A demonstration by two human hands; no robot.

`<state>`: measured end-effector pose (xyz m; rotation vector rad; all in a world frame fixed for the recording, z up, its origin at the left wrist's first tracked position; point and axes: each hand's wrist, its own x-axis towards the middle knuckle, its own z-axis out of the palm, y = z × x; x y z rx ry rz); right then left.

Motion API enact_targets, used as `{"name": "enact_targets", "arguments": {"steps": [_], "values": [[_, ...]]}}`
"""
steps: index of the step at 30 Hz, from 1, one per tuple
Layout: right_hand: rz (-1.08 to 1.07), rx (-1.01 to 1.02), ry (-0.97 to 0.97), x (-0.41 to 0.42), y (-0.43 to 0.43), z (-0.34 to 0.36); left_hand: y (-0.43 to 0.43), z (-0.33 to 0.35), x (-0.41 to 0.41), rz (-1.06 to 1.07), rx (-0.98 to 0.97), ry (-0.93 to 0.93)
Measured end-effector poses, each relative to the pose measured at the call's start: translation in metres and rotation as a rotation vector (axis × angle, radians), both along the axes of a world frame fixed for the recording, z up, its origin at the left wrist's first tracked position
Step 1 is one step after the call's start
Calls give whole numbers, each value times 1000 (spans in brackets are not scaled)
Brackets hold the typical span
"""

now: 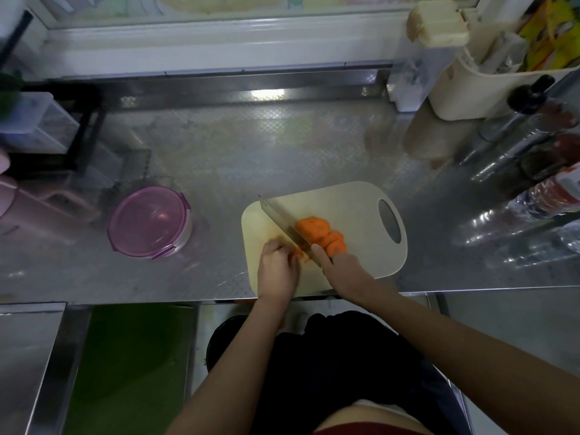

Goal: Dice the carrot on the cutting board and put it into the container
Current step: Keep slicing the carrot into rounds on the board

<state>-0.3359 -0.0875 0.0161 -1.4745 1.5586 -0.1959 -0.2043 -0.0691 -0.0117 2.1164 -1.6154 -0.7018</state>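
Note:
A cream cutting board (351, 199) lies at the steel counter's front edge. Orange carrot pieces (314, 229) sit in a pile near its middle, to the right of a cleaver blade (279, 219). My right hand (342, 271) grips the cleaver's handle, and the blade points up and left across the board. My left hand (277, 268) presses down on a small carrot piece (299, 254) just left of the blade, fingers curled over it. A round container with a purple lid (149, 221) stands on the counter left of the board.
A pink jug (37, 208) and a black rack (84, 133) stand at the left. Bottles (533, 196) lie along the right side, behind them a cream caddy (477, 80). The counter's front edge (157, 301) runs just below the board.

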Motion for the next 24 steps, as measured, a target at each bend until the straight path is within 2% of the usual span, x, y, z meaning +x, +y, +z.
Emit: {"name": "enact_targets", "arguments": {"steps": [3, 7, 12, 19, 24], "values": [[51, -17, -32, 3, 3, 1, -1, 0, -2, -3, 0, 2], [119, 37, 27, 6, 6, 2, -1, -2, -2, -5, -17, 10], [-21, -83, -89, 14, -3, 0, -1, -4, -1, 0, -9, -4], [-108, 14, -61, 9, -12, -5, 2, -3, 3, -32, -10, -60], [-91, -15, -137, 6, -5, 3, 10, -4, 8, -59, -25, -120]]}}
